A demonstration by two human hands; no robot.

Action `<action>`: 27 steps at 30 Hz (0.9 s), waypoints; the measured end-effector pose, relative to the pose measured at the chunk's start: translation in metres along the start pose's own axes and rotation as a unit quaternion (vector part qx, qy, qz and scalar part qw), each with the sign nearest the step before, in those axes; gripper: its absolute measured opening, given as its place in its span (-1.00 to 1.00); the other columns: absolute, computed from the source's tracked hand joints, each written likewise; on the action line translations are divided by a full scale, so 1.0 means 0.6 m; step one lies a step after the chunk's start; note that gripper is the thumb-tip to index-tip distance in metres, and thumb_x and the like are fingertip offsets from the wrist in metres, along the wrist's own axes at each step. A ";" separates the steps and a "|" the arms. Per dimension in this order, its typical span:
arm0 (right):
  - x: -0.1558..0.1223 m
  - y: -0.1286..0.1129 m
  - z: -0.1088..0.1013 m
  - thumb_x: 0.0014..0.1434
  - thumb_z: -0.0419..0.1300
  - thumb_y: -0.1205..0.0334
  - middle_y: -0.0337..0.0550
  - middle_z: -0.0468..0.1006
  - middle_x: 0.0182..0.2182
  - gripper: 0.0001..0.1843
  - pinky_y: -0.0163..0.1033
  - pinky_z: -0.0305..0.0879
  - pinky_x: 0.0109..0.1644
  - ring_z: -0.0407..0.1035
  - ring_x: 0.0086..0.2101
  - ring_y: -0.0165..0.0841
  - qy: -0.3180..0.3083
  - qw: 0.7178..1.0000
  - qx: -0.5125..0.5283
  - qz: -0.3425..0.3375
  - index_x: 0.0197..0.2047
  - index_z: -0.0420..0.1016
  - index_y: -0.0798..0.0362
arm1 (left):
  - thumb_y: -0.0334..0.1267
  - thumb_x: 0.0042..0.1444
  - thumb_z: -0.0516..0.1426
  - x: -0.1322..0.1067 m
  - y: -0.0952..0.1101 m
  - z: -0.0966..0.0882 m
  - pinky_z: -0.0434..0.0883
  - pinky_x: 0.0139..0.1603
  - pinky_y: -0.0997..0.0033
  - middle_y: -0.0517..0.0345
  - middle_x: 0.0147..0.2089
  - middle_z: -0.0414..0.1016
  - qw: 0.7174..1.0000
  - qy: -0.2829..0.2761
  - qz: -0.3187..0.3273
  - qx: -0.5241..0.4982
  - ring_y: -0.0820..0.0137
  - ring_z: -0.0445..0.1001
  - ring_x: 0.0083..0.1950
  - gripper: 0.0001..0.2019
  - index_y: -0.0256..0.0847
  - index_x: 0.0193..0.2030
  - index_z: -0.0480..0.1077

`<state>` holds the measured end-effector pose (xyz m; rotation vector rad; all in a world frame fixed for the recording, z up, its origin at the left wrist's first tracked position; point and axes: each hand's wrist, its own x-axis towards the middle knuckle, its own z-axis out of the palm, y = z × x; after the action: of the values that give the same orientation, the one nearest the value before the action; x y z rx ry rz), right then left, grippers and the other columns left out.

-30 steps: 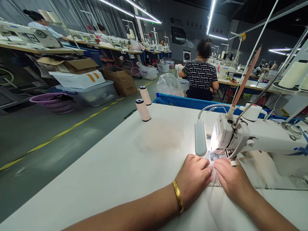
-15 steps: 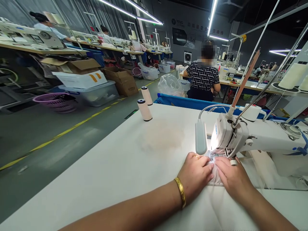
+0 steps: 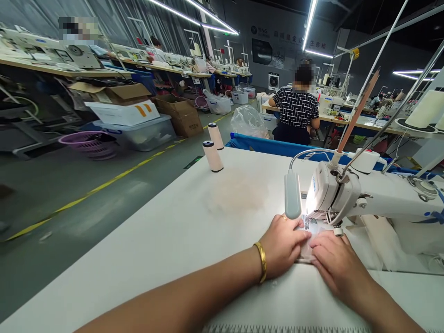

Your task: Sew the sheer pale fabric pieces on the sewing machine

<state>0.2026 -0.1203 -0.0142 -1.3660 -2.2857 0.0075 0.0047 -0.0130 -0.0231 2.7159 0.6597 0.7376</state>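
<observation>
- The left hand (image 3: 282, 245) lies with fingers bent and close together, thumb reaching toward the right hand; whether it pinches the cloth or only presses it can't be made out.
- The right hand (image 3: 335, 256) rests flatter, fingers side by side, tips at the cloth's other side; its grip is equally unclear, since the undersides are hidden.
- The pale cloth (image 3: 305, 251) sits between the two hands, just in front of the needle area; sheer and glaring, it blends into the worktop (image 3: 166, 245), and its outline is hard to follow.
- Beyond the fingertips, the needle area of the sewing machine (image 3: 385, 192) is partly lost in bright light; the machine's far end, right of the right hand, is cut off by the frame.
- Above the left hand, the grey lamp (image 3: 293, 194) hides a little of the worktop behind it.
- Well beyond the left hand, the nearer thread cone (image 3: 212, 157) covers part of the farther thread cone (image 3: 215, 135).
- Both forearms are cropped by the bottom edge.
</observation>
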 end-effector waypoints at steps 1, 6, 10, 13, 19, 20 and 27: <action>0.001 0.005 0.001 0.48 -0.01 0.32 -0.08 0.61 -0.16 -0.78 -0.07 0.35 -0.06 0.48 -0.15 -0.17 0.012 1.000 0.012 0.018 -0.12 0.44 -0.02 | -0.48 0.07 0.15 0.002 -0.002 -0.001 0.39 -0.06 0.21 0.06 -0.02 0.49 1.000 -0.005 -0.005 -0.014 0.20 0.43 -0.05 -0.62 -0.04 -0.04 0.60; 0.008 0.029 0.001 0.52 -0.05 0.21 -0.06 0.63 -0.14 -0.71 -0.09 0.45 -0.03 0.50 -0.11 -0.15 0.093 0.985 0.069 0.128 -0.04 0.51 -0.04 | -0.45 -0.01 0.18 0.018 -0.007 0.000 0.39 -0.07 0.23 0.10 -0.15 0.50 0.999 -0.020 -0.022 -0.042 0.22 0.42 -0.10 -0.70 -0.12 -0.15 0.59; 0.013 0.029 -0.003 0.54 -0.09 0.21 -0.10 0.63 -0.19 -0.67 -0.11 0.42 -0.05 0.51 -0.14 -0.17 0.065 0.989 0.068 0.116 -0.13 0.49 -0.04 | -0.36 0.18 0.19 0.023 -0.010 0.004 0.39 -0.05 0.24 0.10 -0.17 0.50 0.999 -0.003 -0.012 -0.050 0.25 0.44 -0.09 -0.90 -0.15 -0.27 0.57; 0.012 0.020 -0.008 0.55 -0.13 0.25 -0.14 0.60 -0.26 -0.65 -0.15 0.31 -0.17 0.46 -0.27 -0.23 0.001 0.998 0.041 0.047 -0.24 0.39 -0.03 | -0.38 0.25 0.18 0.014 -0.011 0.002 0.38 -0.06 0.24 0.08 -0.11 0.55 0.999 0.009 0.028 -0.038 0.24 0.46 -0.05 -0.85 -0.14 -0.28 0.59; 0.001 0.002 -0.018 0.54 0.01 0.08 -0.20 0.48 -0.34 -0.70 -0.16 0.15 -0.17 0.33 -0.33 -0.25 -0.049 0.999 -0.009 -0.022 -0.27 0.26 -0.01 | -0.43 0.32 0.15 -0.014 -0.003 -0.012 0.33 -0.07 0.24 0.13 -0.21 0.65 0.994 0.028 0.106 -0.009 0.30 0.52 -0.09 -0.78 -0.16 -0.32 0.56; 0.000 0.002 -0.018 0.54 0.02 0.07 -0.20 0.48 -0.34 -0.70 -0.16 0.14 -0.16 0.32 -0.33 -0.25 -0.048 0.999 -0.010 -0.022 -0.27 0.26 -0.01 | -0.42 0.33 0.14 -0.016 -0.001 -0.014 0.33 -0.08 0.25 0.13 -0.22 0.65 0.994 0.028 0.109 -0.008 0.30 0.53 -0.08 -0.78 -0.16 -0.31 0.56; 0.001 0.010 -0.014 0.51 0.08 0.14 -0.18 0.52 -0.29 -0.73 -0.13 0.12 -0.12 0.35 -0.27 -0.23 -0.063 0.998 -0.010 -0.002 -0.27 0.26 0.00 | -0.44 0.31 0.14 -0.010 -0.004 -0.009 0.36 -0.09 0.25 0.11 -0.18 0.68 0.994 0.022 0.111 -0.006 0.28 0.55 -0.10 -0.81 -0.17 -0.25 0.57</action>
<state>0.2107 -0.1186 -0.0081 -1.4088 -2.3974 0.0716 -0.0037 -0.0133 -0.0218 2.7991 0.3626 0.8501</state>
